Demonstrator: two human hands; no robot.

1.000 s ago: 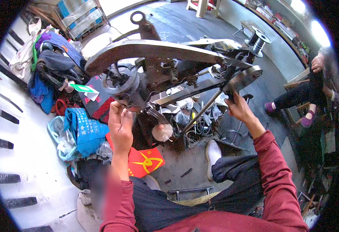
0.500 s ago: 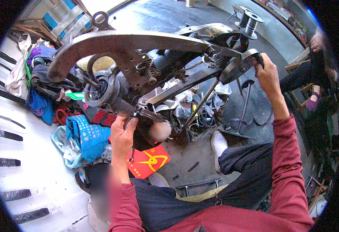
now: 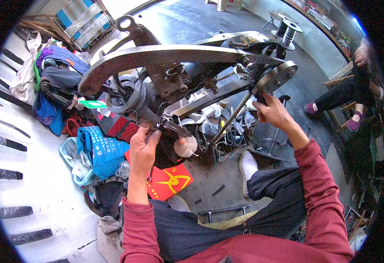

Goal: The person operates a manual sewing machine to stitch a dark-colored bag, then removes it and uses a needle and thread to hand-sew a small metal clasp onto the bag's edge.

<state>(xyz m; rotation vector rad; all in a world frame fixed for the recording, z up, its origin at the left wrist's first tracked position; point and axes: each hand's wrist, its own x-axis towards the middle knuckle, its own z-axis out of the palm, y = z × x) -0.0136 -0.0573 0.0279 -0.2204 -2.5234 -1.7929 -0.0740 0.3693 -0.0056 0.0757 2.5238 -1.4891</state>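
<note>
A dark metal sewing machine (image 3: 170, 56) with a long curved arm stands in front of me, its bare metal worn. At its right end my right hand (image 3: 276, 113) has its fingers curled at the lower rim of the round hand wheel (image 3: 276, 79). My left hand (image 3: 143, 147) pinches with thumb and fingers just below the machine's round head (image 3: 130, 103); what lies between them is too small to make out. Right of those fingertips, a pale fluffy pompom (image 3: 186, 147) hangs beside a dark piece under the machine.
Thread spools (image 3: 290, 33) stand at the machine's far right. Left are piled bags and cloths, among them a blue bag (image 3: 100, 149). A red-and-yellow packet (image 3: 171, 180) lies below my left hand. A metal stand (image 3: 273, 142) stands right; another person (image 3: 345, 94) sits farther right.
My right hand has moved down and left, from the wheel's upper right side to its lower rim. My left hand stays pinched near the machine head. The view has shifted slightly.
</note>
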